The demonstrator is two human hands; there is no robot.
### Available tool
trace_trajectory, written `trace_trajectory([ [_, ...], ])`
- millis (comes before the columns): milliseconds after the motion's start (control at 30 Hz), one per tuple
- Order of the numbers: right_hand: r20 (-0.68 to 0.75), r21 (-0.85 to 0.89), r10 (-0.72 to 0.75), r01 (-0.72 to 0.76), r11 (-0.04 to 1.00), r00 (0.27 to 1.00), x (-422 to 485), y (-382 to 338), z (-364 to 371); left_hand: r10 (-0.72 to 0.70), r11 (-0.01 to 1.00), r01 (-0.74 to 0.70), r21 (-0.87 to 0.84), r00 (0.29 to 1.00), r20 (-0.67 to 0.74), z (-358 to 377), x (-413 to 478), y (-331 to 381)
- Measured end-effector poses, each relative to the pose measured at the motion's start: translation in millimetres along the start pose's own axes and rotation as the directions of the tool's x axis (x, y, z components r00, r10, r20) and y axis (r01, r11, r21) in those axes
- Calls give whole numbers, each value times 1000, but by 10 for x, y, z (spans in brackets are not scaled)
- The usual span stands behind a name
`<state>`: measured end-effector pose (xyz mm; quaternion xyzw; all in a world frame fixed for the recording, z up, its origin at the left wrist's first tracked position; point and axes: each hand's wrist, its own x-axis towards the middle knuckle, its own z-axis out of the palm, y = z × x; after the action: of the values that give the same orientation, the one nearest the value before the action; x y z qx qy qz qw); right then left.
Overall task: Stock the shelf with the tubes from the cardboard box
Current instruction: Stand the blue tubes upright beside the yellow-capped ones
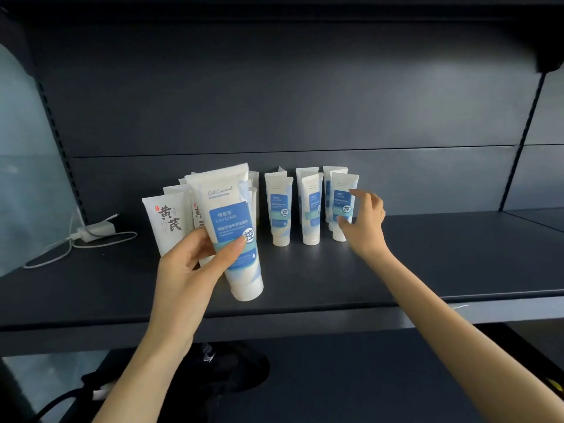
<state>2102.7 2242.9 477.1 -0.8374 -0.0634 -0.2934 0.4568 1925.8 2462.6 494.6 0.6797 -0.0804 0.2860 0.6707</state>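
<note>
Now our left hand (195, 264) is wrapped around a white plastic tube with a blue label (232, 227), thumb across the front and fingers behind. It holds the tube cap down and a little tilted over the front part of the dark grey metal shelf (427, 254); we cannot tell if the cap rests on the board. Our right hand (364, 221) is deeper in and to the right, where thumb and forefinger lightly pinch the front right tube (344, 193) of the same kind, which stands on its cap. Between the two hands, two more short rows of blue-label tubes (280, 209) stand upright. Behind the left hand is a tight group of white tubes with black brush characters (166, 221), and further left a white charger with its cable (94, 232) lies on the shelf. The cardboard box is not in view. We judge this to be the placing step. The next move calls for opening the right hand without tipping that tube, then setting the held tube on its cap in line with the others, label to the front.
</note>
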Motion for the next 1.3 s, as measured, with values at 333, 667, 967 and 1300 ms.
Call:
trace_trajectory([
  [333, 112, 514, -428, 316, 797, 897, -1217, -707, -92, -28, 999, 29, -15, 998, 55, 217, 42, -10],
  [667, 81, 512, -367, 277, 813, 927, -1554, -688, 137, 2, 1000, -3, 14, 999, 45, 248, -31, -154],
  [967, 191, 522, -252, 119, 844, 949, -1553, -631, 148, 29, 971, -46, 234, 997, 74, 242, -91, -305],
  [1300, 232, 541, -89, -53, 839, 969, -1087, -547, 220, 269, 586, -314, 747, 945, 187, -173, -184, -468],
])
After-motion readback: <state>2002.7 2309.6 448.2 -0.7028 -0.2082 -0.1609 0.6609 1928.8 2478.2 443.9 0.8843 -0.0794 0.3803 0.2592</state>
